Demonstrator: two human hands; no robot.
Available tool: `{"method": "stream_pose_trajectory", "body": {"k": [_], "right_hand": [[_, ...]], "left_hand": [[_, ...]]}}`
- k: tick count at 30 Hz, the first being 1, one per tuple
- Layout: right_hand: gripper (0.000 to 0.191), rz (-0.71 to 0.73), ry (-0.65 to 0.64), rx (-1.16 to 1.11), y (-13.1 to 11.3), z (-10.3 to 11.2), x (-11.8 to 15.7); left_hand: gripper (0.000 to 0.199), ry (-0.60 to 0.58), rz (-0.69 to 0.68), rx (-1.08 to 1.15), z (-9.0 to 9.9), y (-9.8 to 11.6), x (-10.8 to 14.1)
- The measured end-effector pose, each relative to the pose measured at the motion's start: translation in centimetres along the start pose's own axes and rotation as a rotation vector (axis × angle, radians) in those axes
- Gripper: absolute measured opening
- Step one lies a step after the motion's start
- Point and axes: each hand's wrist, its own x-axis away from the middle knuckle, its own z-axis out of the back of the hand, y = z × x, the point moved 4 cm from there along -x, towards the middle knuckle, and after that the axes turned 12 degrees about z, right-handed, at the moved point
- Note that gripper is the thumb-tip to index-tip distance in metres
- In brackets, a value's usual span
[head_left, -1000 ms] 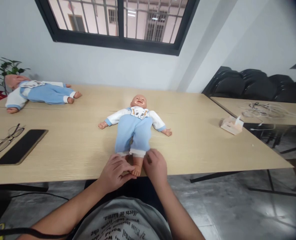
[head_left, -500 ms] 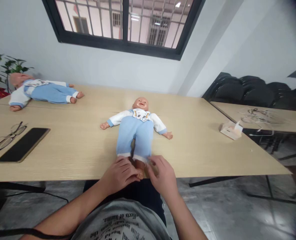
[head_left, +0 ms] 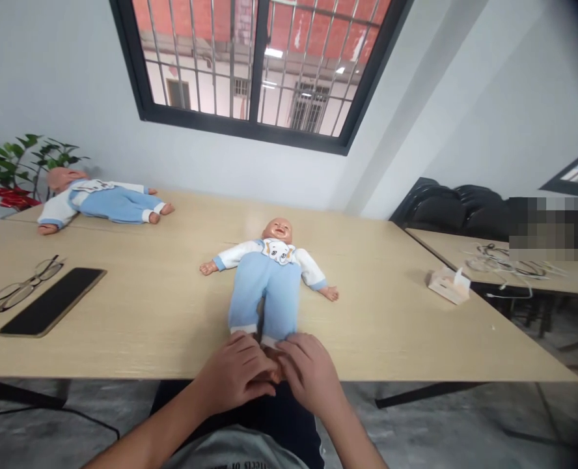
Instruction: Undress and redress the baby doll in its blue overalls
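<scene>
Flanking doll (head_left: 265,290): phone (head_left: 52,303), specs (head_left: 34,282) L; box (head_left: 448,287) R.

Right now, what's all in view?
Plastic doll: one, blue and white clothes, table centre
Second doll: one, matching clothes, far left
Thin-rimmed eyeglasses: one pair, dark, near left
Flat rectangular phone: one, black, beside eyeglasses
Small tissue box: one, pale, table's right
Leafy plant: one, green, far left
Tangled cables: several, white and dark, right table
Stacked chairs: several, black, behind right
Windows: two, dark-framed, far wall, right edge
Pale wood tabletops: at least two, centre and right
Shirt: one, grey, bottom edge
Left hand: one, bare, at first doll's feet
Right hand: one, bare, beside it
</scene>
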Motion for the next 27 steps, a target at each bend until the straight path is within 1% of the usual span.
{"method": "stream_pose_trajectory", "body": {"k": [2, 3, 4, 6, 8, 10, 13, 16, 19, 21, 23, 25, 27], "right_hand": [[0.029, -0.024, 0.030, -0.027, -0.1, 0.3, 0.4], [0.035, -0.021, 0.030, -0.039, -0.2, 0.3, 0.4], [0.041, -0.010, 0.015, -0.051, -0.2, 0.3, 0.3], [0.053, 0.019, -0.050, -0.066, -0.3, 0.1, -0.2], [0.062, 0.031, -0.134, -0.072, -0.1, -0.4, -0.8], [0.066, 0.024, -0.196, -0.075, 0.1, -1.1, -1.5], [0.066, 0.003, -0.233, -0.074, 0.3, -2.0, -2.2], [0.065, -0.002, -0.263, -0.087, 0.2, -2.6, -2.8], [0.069, 0.031, -0.302, -0.132, 0.1, -2.4, -3.9], [0.074, 0.076, -0.337, -0.154, 0.4, -1.8, -4.9], [0.076, 0.129, -0.377, -0.155, 0.8, -1.3, -5.9], [0.074, 0.195, -0.408, -0.156, 1.2, -1.0, -6.7], [0.069, 0.253, -0.421, -0.158, 1.5, -1.5, -7.1]], "left_hand": [[0.021, 0.028, 0.015, 0.063, 0.5, -0.1, 0.6], [0.021, 0.066, 0.063, 0.087, 0.7, -0.5, 0.8], [0.023, 0.119, 0.143, 0.102, 1.0, -1.1, 1.0], [0.031, 0.222, 0.367, 0.120, 1.3, -2.9, 1.1], [0.040, 0.264, 0.577, 0.166, 1.4, -5.0, 0.8], [0.050, 0.230, 0.721, 0.248, 1.2, -7.1, 0.1], [0.061, 0.107, 0.853, 0.392, 0.8, -9.3, -1.4], [0.066, -0.002, 0.892, 0.470, 0.7, -10.2, -2.5], [0.069, -0.038, 0.859, 0.440, 0.6, -10.5, -3.1], [0.068, -0.034, 0.845, 0.438, 0.6, -10.8, -3.3], [0.063, 0.001, 0.851, 0.461, 0.8, -11.4, -3.3], [0.055, 0.063, 0.860, 0.461, 1.1, -12.3, -3.1], [0.049, 0.093, 0.869, 0.390, 1.6, -13.4, -2.6]]}}
